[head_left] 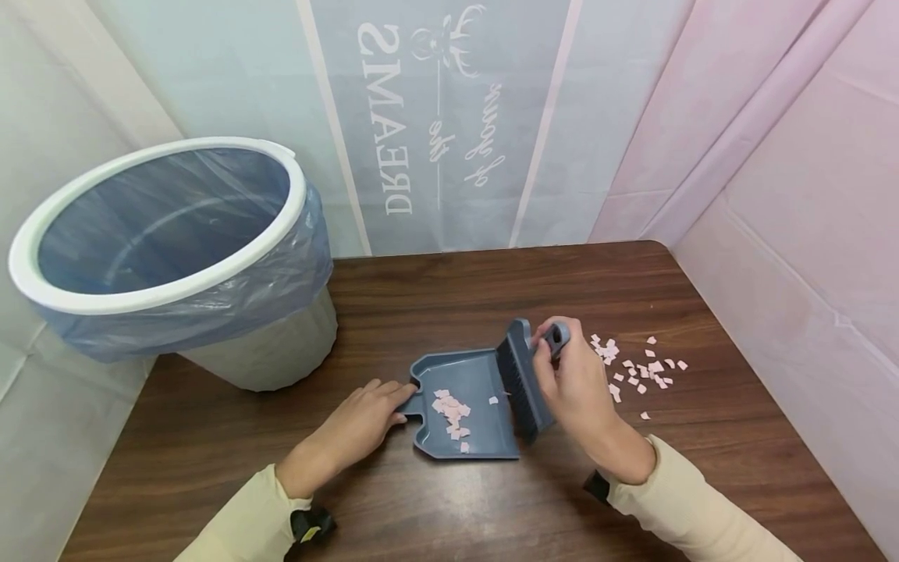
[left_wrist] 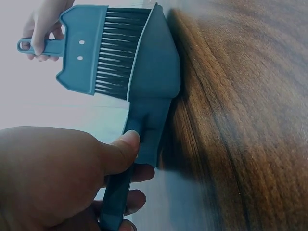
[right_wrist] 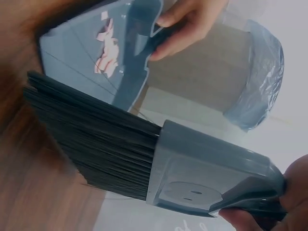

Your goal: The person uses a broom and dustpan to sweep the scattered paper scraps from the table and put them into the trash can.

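My left hand [head_left: 361, 417] curls round the handle [head_left: 410, 404] of the blue-grey dustpan [head_left: 485, 433], which looks light, stiff and best held there; my right hand [head_left: 583, 394] grips the matching brush [head_left: 527, 382] by its handle, dark bristles [right_wrist: 101, 139] at the dustpan's open edge, probably springy. Pale pink scraps [head_left: 451, 410] lie inside the dustpan, likely feather-light; more scraps [head_left: 655, 367] lie right of it; the lined bin [head_left: 284, 347] stands beyond, to its left.

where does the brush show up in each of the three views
Head: brush, below and right of centre.
Left wrist: brush, upper left.
Right wrist: brush, running from the left side to the lower right.
Shared landmark: the dustpan, visible in all three.
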`<state>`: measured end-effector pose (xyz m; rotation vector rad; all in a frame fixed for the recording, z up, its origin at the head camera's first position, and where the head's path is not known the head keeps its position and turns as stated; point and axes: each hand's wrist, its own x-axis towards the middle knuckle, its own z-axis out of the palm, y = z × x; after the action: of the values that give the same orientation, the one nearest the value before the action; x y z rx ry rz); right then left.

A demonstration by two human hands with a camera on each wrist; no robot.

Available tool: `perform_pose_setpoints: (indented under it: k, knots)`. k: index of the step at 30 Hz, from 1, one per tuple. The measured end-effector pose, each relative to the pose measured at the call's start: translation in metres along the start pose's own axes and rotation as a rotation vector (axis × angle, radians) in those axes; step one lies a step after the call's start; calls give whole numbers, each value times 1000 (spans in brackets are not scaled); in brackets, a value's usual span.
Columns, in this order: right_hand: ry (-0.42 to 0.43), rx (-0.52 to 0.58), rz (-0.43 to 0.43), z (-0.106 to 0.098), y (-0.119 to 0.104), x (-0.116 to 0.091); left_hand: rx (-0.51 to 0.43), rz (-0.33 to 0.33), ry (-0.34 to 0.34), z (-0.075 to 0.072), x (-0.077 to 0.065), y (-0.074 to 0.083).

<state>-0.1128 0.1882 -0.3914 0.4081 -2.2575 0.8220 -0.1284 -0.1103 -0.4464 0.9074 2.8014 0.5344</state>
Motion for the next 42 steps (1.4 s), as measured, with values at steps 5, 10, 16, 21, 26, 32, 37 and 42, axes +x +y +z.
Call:
perform_pose_setpoints:
  k: [5,10,16,21,26,32,37,42]
  knots:
    - [-14,17,-28,6,-2,-6,-9,-5,-7,-2,0,1]
    - [-27,88,-18,12,-9,-8,-6,-5,-4,-2,-1,2]
    - [-9,183,17,10,-11,-5,-6,-12,-3,-1,-3,2]
    - [4,163,41,2,-4,-3,-1,1,5,0,-3,0]
    - [16,142,72,-6,6,-3,1,13,6,1,-3,-1]
    - [11,80,99,-14,16,-4,17,29,17,2,-4,-3]
    - [13,61,117,-18,25,-7,30,34,26,3,-5,-3]
    - [23,30,132,-25,33,-12,39,46,36,6,-6,-4]
